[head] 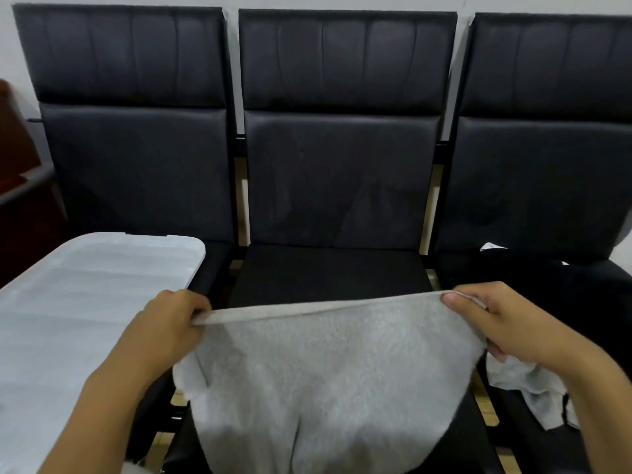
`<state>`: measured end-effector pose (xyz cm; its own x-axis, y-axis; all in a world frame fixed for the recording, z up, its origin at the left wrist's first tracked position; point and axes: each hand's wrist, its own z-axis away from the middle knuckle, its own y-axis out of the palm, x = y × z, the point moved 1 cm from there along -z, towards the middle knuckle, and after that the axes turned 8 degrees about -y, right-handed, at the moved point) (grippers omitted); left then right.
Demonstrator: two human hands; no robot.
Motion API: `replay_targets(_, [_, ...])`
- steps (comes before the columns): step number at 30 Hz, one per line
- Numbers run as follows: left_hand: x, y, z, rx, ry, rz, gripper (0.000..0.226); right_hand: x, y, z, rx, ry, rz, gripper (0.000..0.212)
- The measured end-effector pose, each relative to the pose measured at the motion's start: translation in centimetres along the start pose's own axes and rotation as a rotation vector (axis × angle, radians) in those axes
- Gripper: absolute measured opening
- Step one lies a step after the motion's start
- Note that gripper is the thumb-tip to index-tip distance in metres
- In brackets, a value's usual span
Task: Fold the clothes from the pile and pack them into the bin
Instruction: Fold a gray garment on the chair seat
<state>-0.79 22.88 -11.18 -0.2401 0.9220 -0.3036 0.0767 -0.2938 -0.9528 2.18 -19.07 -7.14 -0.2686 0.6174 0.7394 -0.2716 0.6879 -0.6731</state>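
Observation:
A light grey fleecy garment [325, 381] hangs in front of me over the middle seat, its top hem stretched level between both hands. My left hand [167, 323] grips the hem's left end, fingers curled round it. My right hand [492, 319] pinches the right end with thumb on top. The white translucent bin, lid on [78, 302], stands on the left seat beside my left forearm. A pile of clothes lies on the right seat: a black piece [547, 278] and a pale grey piece [533, 384] under my right wrist.
Three joined black padded chairs [338, 172] stand against a pale wall. The middle seat [328, 271] lies just behind the held garment. A dark red wooden piece of furniture [17, 172] sits at the far left edge.

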Motion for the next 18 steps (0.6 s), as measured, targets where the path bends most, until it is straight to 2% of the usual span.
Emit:
replay_targets(3, [0.5,-0.3,-0.2,-0.009,-0.207,-0.172,0.026,0.0,-2.4,2.1,0.130,0.086,-0.118,0.042])
replay_targets(6, [1.2,0.3,-0.7,0.181,-0.266,-0.258,0.013,-0.6,-3.6,3.0,0.207,0.164,-0.082,0.043])
replay_targets(8, [0.9,0.9,-1.0,0.302,-0.279,-0.330,0.020,-1.5,-3.3,2.3,0.144,0.209,0.016,0.045])
replay_targets(9, [0.5,1.1,-1.4,0.281,-0.285,-0.334,0.020,-2.1,-2.9,1.5,0.082,0.234,0.021,0.042])
replay_targets(10, [-0.1,1.0,-2.0,0.195,-0.289,-0.287,0.016,-2.3,-2.3,0.6,0.013,0.251,-0.010,0.039])
replay_targets(12, [-1.4,-0.1,-3.7,-0.045,-0.289,-0.045,0.010,-2.2,-1.8,-1.7,-0.160,0.199,0.019,0.035])
replay_targets(15, [-3.7,-4.0,-4.5,-0.439,-0.107,0.325,0.017,-0.5,-3.7,-4.0,-0.579,-0.111,0.204,0.030])
replay_targets(17, [-5.2,-7.4,-3.2,-0.671,0.041,0.497,0.031,1.9,-5.3,-3.8,-0.874,-0.343,0.117,0.025])
replay_targets(18, [-5.9,-8.8,-2.2,-0.751,0.108,0.570,0.037,3.2,-5.9,-3.2,-0.967,-0.423,0.078,0.023])
